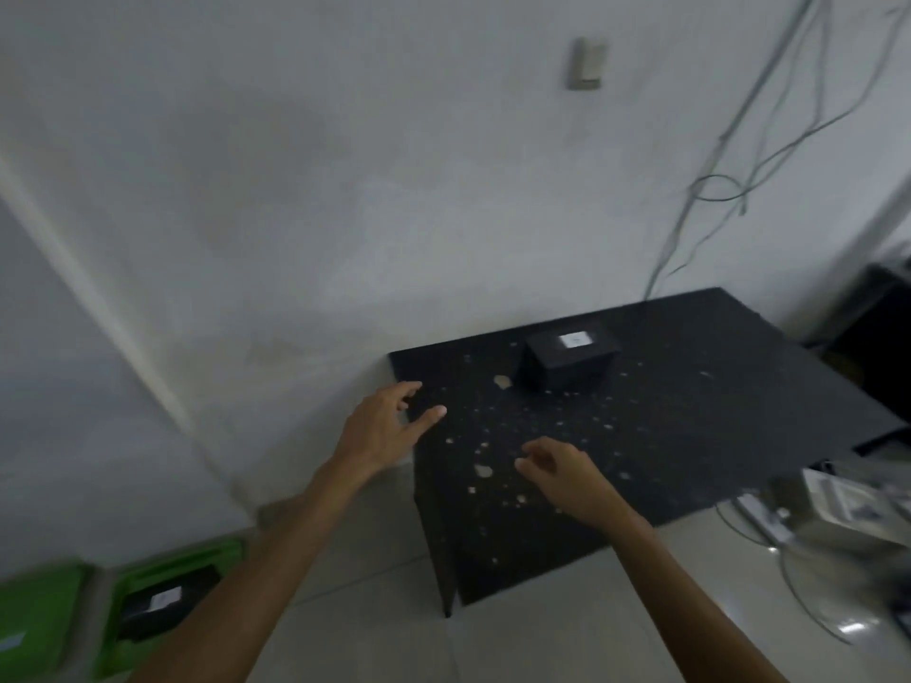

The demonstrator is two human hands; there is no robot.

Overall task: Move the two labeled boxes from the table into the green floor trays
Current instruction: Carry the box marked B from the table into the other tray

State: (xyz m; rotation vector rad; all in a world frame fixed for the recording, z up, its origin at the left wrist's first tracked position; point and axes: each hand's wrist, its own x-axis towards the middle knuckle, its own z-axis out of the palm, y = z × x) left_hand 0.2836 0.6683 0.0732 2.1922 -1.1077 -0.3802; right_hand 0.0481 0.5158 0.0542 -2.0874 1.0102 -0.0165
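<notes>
A black box with a white label point(567, 359) sits on the black speckled table point(690, 411), toward its back. My left hand point(387, 426) hovers open at the table's left edge, fingers spread. My right hand point(567, 473) is open over the table's front part, fingers loosely curled, holding nothing. Both hands are short of the box. On the floor at lower left, a second labeled black box point(157, 606) lies inside a green tray point(197, 557). Another green tray point(39, 618) lies beside it at the far left.
A white wall stands behind the table, with cables point(729, 189) hanging at the right. Clutter and wires point(838, 510) lie on the tiled floor to the right of the table. A dark object point(877, 327) stands at the far right.
</notes>
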